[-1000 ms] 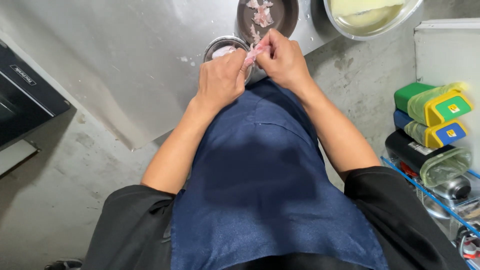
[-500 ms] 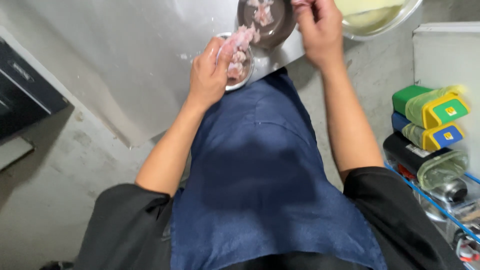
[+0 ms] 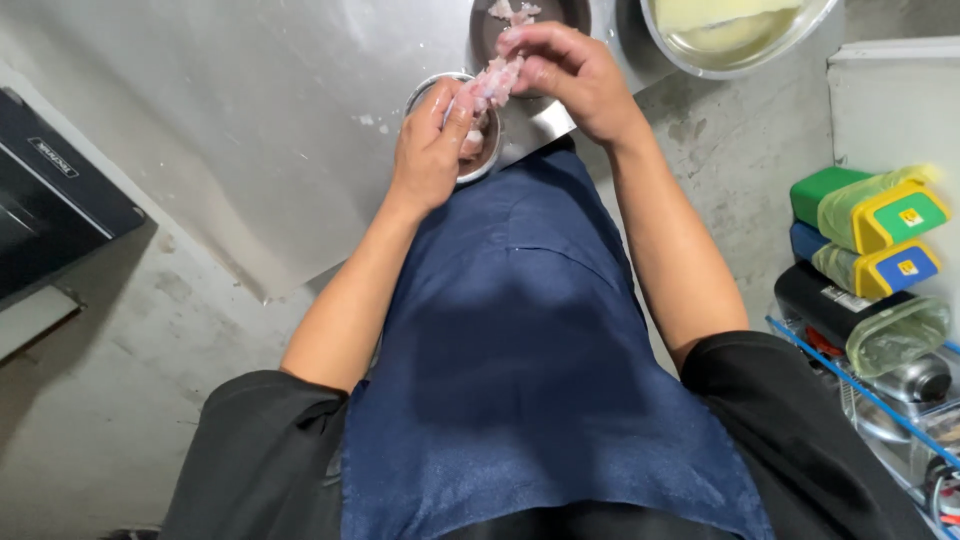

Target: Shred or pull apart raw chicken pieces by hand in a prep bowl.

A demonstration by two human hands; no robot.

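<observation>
Both hands meet over a small metal bowl (image 3: 425, 88) at the edge of a steel worktop (image 3: 260, 110). My left hand (image 3: 430, 150) and my right hand (image 3: 565, 75) pinch a strip of pale pink raw meat (image 3: 490, 82) between their fingers, stretched above the bowl. Just beyond my right hand stands a dark round pan (image 3: 560, 15) with more pink pieces in it. I wear a dark blue apron (image 3: 520, 360) over black sleeves.
A large steel basin (image 3: 740, 35) of pale yellowish liquid sits at the top right. Green, yellow and blue containers (image 3: 870, 220) in plastic wrap and a black box rest on a rack at the right. A black appliance (image 3: 50, 210) stands at the left over the concrete floor.
My right hand has come back from the pan to my left hand, and both now hold the meat strip over the bowl.
</observation>
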